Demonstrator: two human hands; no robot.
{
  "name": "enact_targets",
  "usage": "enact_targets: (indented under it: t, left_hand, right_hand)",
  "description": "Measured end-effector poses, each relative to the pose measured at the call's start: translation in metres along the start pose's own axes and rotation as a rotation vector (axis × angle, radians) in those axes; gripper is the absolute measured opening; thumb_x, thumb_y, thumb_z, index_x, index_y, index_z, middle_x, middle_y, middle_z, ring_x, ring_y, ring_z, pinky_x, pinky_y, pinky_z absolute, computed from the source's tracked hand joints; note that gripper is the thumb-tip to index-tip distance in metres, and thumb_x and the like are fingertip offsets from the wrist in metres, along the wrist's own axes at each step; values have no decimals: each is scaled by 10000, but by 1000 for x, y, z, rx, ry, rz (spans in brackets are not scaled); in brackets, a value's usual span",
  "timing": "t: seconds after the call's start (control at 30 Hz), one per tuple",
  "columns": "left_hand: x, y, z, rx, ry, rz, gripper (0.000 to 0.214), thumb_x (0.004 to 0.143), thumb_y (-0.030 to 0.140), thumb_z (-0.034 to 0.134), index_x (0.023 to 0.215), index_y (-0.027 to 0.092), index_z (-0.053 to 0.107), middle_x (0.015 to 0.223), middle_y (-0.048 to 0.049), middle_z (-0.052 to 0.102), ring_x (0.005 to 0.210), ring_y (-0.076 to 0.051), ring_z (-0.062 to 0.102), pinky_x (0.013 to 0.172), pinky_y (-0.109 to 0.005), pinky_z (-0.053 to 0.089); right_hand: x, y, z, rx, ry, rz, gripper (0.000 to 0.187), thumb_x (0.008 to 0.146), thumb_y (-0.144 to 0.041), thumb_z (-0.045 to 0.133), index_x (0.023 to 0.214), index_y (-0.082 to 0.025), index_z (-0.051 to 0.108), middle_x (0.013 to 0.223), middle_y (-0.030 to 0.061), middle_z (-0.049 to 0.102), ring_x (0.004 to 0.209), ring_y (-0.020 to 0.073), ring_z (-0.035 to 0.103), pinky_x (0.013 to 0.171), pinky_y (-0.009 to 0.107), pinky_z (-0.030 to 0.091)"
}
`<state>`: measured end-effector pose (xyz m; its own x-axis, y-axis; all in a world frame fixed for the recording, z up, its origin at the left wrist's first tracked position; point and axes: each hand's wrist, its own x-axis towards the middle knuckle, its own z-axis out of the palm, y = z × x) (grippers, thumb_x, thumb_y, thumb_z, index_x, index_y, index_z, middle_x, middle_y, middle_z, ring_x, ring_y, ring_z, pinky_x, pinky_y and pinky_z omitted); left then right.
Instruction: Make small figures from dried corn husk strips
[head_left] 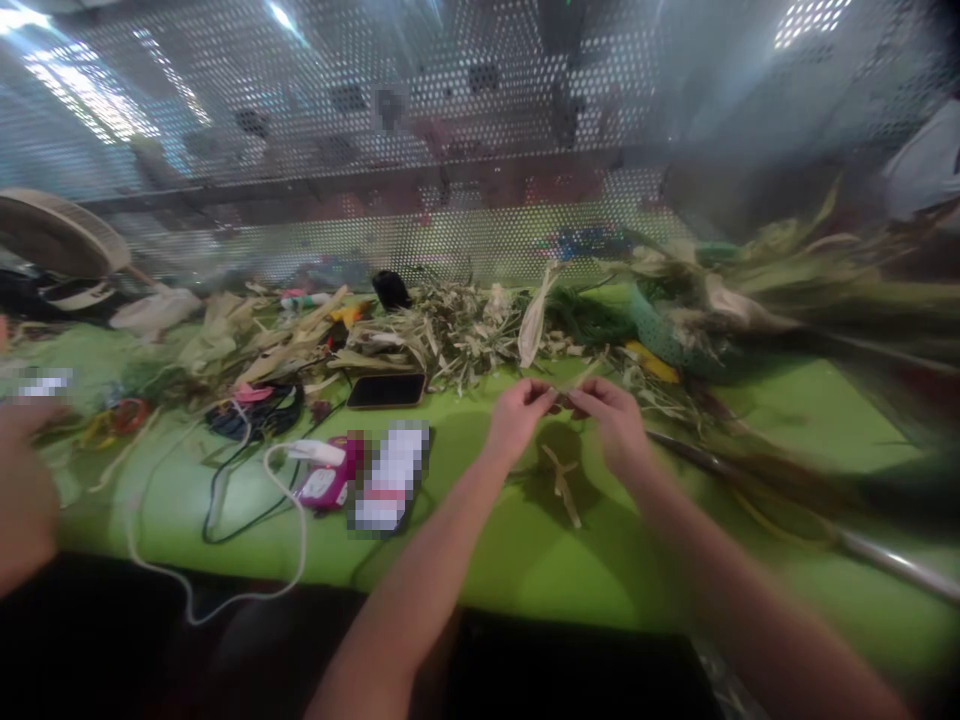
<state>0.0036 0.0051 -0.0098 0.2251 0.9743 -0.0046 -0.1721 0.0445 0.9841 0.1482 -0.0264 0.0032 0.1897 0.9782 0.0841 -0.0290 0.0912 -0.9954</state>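
My left hand and my right hand meet above the green table, thumbs and fingertips pinched close together. Between them runs a thin pale strip of dried husk, mostly covered by the fingers. A small knotted piece of husk with short arms lies on the table just below, in the shadow of my hands. Beyond my fingers a broad dried corn husk sticks up in front of a heap of husk scraps.
Left of my arm are a phone with a lit, blurred screen, a dark phone, a magenta power socket and a white cable. A metal rod lies right, near a green basket. Another person's hand is far left.
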Motion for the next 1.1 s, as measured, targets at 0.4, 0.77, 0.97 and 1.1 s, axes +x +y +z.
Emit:
enact_targets:
  t: [0.4,0.77,0.97,1.1]
  left_hand:
    - [3,-4,-2,-33,26,-28,322,691,394,778,807,131,631,722,-9,641,666,-103,600,735,-279,489]
    - [1,0,0,-46,60,-51,276,698,361,770,780,131,641,718,-7,622,659,-100,569,720,-277,467]
    - [-2,4,2,-58,13,-90,307,681,386,789,794,132,660,740,-14,633,666,-94,552,734,-277,456]
    - [-3,9,-1,-138,-64,-128,316,677,381,797,847,138,689,812,-24,657,699,-90,569,771,-278,466]
  right_hand:
    - [1,-1,0,-96,-14,-44,267,711,-422,727,804,-191,633,730,21,641,641,142,560,599,270,446]
    - [1,0,1,-94,-85,-1,250,671,-371,745,796,-181,641,751,19,641,669,144,566,628,276,448]
    - [2,1,0,-146,-51,-19,250,682,-405,731,671,-181,622,619,-11,566,585,127,496,556,266,390]
    - [5,-2,-4,-60,-89,70,221,656,-380,731,655,-186,625,622,-5,584,567,119,493,566,269,413]
